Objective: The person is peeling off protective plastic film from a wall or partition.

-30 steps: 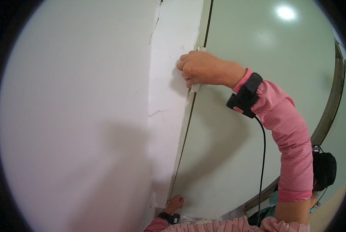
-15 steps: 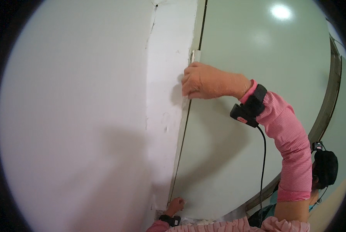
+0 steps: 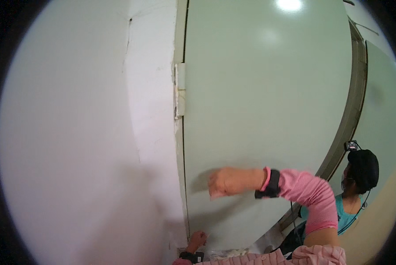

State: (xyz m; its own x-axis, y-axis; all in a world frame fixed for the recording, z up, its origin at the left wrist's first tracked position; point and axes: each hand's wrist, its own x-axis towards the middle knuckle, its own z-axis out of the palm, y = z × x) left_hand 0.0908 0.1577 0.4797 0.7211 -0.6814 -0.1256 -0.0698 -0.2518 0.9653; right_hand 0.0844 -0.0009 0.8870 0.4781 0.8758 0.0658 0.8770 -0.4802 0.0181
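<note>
My right hand [image 3: 229, 182] is closed in front of a pale green door panel [image 3: 268, 97]. Its fingers curl inward, and whatever they hold, if anything, is hidden. A black strap [image 3: 273, 179] circles that wrist over a pink striped sleeve. Low in the view, near the door's left edge, my left hand [image 3: 198, 240] is closed too. A small pale bit seems to show at its fingertips, too small to name. Above both hands, a painted hinge [image 3: 180, 90] joins the door to its frame; neither hand touches it.
A white wall [image 3: 74, 110] fills the left side. At the right, beyond a grey-brown door frame [image 3: 356, 84], a person [image 3: 352, 203] in a black cap and teal top stays close to my right arm. Pale crumpled material [image 3: 229, 253] lies at the bottom.
My right hand has left the hinge and come down along the door, still closed. The view has shifted right, showing more of the other person. My left hand stays low by the door edge.
</note>
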